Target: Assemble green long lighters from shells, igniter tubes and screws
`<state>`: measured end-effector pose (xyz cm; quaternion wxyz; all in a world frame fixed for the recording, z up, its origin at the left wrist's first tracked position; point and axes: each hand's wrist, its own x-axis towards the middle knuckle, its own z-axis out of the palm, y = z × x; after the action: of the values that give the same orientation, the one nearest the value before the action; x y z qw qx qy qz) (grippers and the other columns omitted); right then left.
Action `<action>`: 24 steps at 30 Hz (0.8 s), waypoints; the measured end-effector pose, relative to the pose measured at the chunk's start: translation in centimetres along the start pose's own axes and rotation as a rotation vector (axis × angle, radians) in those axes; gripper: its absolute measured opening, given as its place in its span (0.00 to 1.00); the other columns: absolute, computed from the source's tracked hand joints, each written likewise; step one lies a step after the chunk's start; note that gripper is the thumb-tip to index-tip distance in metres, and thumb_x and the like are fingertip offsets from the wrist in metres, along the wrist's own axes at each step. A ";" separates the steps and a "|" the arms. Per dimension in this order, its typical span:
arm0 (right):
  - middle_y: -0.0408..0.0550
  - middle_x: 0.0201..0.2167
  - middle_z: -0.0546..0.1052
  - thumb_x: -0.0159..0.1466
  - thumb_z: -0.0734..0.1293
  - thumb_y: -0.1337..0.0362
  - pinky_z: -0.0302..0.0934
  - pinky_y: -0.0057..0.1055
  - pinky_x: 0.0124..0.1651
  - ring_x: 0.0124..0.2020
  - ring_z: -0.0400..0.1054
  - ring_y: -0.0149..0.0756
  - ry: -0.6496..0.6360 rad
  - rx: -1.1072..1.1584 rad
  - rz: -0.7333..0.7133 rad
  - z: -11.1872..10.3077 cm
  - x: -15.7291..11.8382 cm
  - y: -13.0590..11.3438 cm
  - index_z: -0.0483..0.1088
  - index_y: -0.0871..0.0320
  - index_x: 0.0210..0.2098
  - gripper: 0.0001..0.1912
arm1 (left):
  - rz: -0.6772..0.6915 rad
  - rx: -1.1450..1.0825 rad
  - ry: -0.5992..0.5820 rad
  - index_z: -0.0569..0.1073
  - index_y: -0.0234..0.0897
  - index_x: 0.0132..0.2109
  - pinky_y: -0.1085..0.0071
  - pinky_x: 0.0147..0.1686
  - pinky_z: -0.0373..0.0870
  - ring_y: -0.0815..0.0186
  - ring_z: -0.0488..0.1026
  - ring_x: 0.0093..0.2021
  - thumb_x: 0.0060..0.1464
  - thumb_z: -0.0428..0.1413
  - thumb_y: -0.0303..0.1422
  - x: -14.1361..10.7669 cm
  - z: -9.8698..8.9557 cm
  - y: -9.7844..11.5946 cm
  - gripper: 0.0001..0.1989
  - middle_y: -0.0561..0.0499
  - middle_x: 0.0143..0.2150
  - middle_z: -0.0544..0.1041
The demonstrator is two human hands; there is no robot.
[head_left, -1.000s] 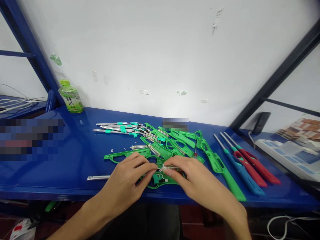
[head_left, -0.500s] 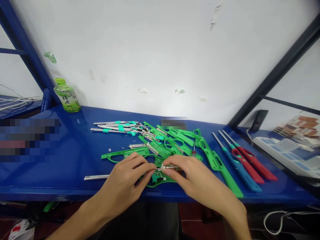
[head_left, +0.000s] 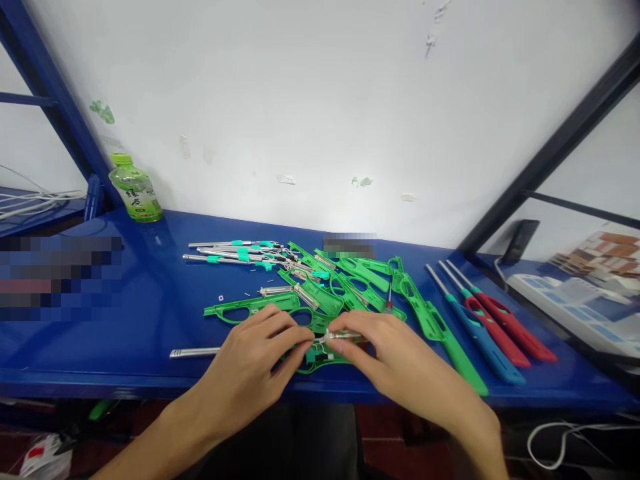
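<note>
My right hand [head_left: 383,343] is closed around a clear lighter fuel tank [head_left: 345,335], thumb below and fingers above. At the tank's left end, my left hand [head_left: 270,343] pinches what looks like a thin pale tube or wire [head_left: 321,339]; the fingertips hide part of it. Beneath both hands lies an open green lighter shell [head_left: 325,363] with a dark part and wires in it. A silver lighter barrel [head_left: 195,353] sticks out to the left from under my left hand. Just past my hands lie more green shell halves [head_left: 250,307] and a loose clear tank [head_left: 277,291].
Several metal barrels with teal collars [head_left: 240,253] lie at the back. A screwdriver [head_left: 389,300] rests among the green shells. To the right are a blue lighter [head_left: 483,340] and two red lighters [head_left: 520,327]. A green bottle [head_left: 136,190] stands back left on the blue table [head_left: 120,300].
The tank's left end is slightly farther from my left fingertips, and a bit more of the pale tube or wire shows. Both hands keep their grip; the view has shifted a little.
</note>
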<state>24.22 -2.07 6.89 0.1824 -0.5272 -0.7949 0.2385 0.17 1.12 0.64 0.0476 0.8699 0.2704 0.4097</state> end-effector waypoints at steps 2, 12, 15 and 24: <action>0.36 0.43 0.84 0.80 0.65 0.52 0.60 0.34 0.46 0.43 0.76 0.36 0.000 -0.005 -0.004 0.1 0.1 -0.1 0.79 0.45 0.48 0.12 | 0.001 0.000 -0.001 0.77 0.40 0.50 0.66 0.42 0.68 0.63 0.72 0.40 0.72 0.57 0.25 0.0 0.0 0.0 0.06 0.53 0.40 0.79; 0.36 0.43 0.84 0.80 0.65 0.53 0.59 0.34 0.45 0.43 0.77 0.36 -0.002 -0.013 -0.020 -0.1 -0.1 -0.3 0.79 0.46 0.48 0.11 | 0.010 0.002 -0.008 0.77 0.40 0.50 0.65 0.42 0.68 0.64 0.72 0.40 0.73 0.57 0.25 0.1 -0.2 -0.1 0.06 0.54 0.40 0.79; 0.36 0.43 0.84 0.80 0.65 0.53 0.60 0.34 0.45 0.43 0.77 0.36 -0.007 -0.015 -0.018 0.0 0.0 -0.4 0.79 0.46 0.48 0.11 | 0.010 0.007 -0.014 0.77 0.40 0.50 0.65 0.42 0.67 0.63 0.72 0.40 0.73 0.57 0.25 0.0 -0.2 -0.1 0.06 0.53 0.40 0.80; 0.36 0.42 0.84 0.80 0.65 0.52 0.60 0.34 0.45 0.44 0.77 0.37 -0.006 -0.014 -0.018 0.1 0.0 -0.3 0.79 0.46 0.48 0.11 | 0.000 0.008 -0.029 0.77 0.40 0.50 0.64 0.44 0.68 0.63 0.72 0.41 0.73 0.57 0.26 -0.4 -0.2 -0.2 0.06 0.53 0.41 0.80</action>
<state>23.98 -2.16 7.00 0.1785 -0.5204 -0.8019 0.2328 -0.27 1.07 0.42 0.0480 0.8760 0.2712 0.3960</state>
